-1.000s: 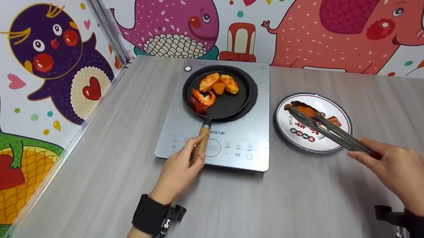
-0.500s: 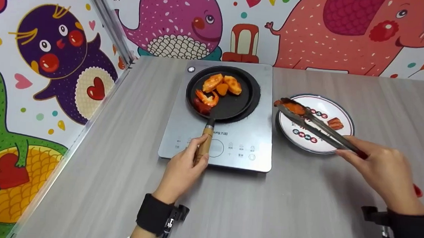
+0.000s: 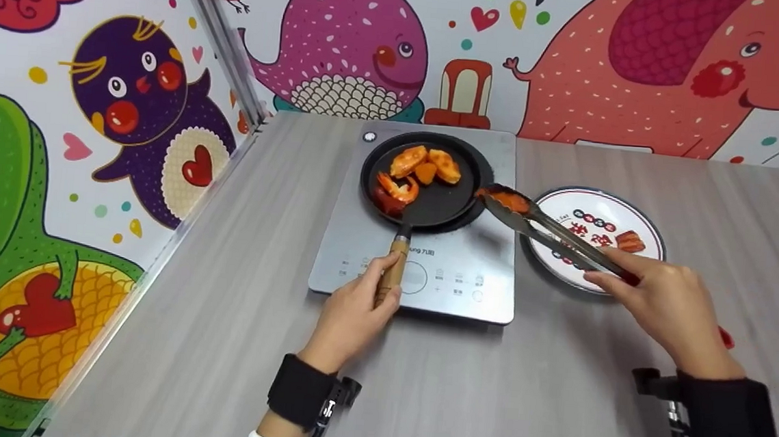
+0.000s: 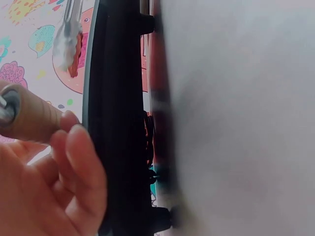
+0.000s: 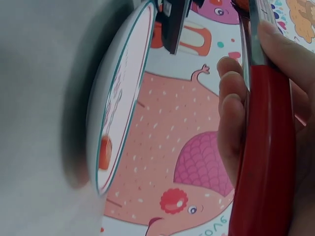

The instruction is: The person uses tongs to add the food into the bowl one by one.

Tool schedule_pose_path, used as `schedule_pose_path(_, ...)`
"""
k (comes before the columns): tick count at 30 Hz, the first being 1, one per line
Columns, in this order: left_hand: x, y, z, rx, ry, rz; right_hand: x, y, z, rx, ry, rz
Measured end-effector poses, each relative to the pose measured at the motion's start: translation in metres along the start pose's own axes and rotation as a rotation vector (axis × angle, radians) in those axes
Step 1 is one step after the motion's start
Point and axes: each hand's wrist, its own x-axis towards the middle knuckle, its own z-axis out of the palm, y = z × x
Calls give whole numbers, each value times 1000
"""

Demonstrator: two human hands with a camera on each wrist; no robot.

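Observation:
My left hand [image 3: 354,315] grips the wooden handle [image 3: 394,267] of a small black frying pan [image 3: 442,205] on the induction cooker. Inside the pan lie a shrimp [image 3: 402,190], a dark red piece [image 3: 388,203] and several orange-yellow pieces of food. With my right hand [image 3: 668,306] I hold metal tongs [image 3: 560,234] by their red handles [image 5: 266,152]. Between the tong tips is an orange-red piece of food [image 3: 509,200], just right of the pan's rim and above the cooker's right edge. The left wrist view shows the tong tips [image 4: 69,49] from the side.
A white plate [image 3: 569,202] with a dark rim stands right of the cooker, bearing a striped reddish piece of food [image 3: 630,241]. The silver induction cooker [image 3: 358,278] lies on a grey wooden table [image 3: 487,397]. Cartoon-painted walls [image 3: 504,48] stand behind and at the left.
My right hand has carried the tongs and the orange-red piece left, from over the plate to beside the pan. The left hand keeps its grip on the handle. The head view has shifted slightly.

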Motion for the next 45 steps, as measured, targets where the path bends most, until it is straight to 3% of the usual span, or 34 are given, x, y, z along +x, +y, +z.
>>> schedule_pose_path(9,1,6,4,20,0,33,12,-8,11,-17,-59,17)
schedule_pose_path(15,3,5,5,33,3,45,17,-17,20,13,-33,-1)
schedule_pose_path(31,0,1,4,33,8,28,42,-49,47,32,-69,-1)
schedule_pose_path(45,-1,-2,0,28,15,25,47,-60,54,52,-121,26)
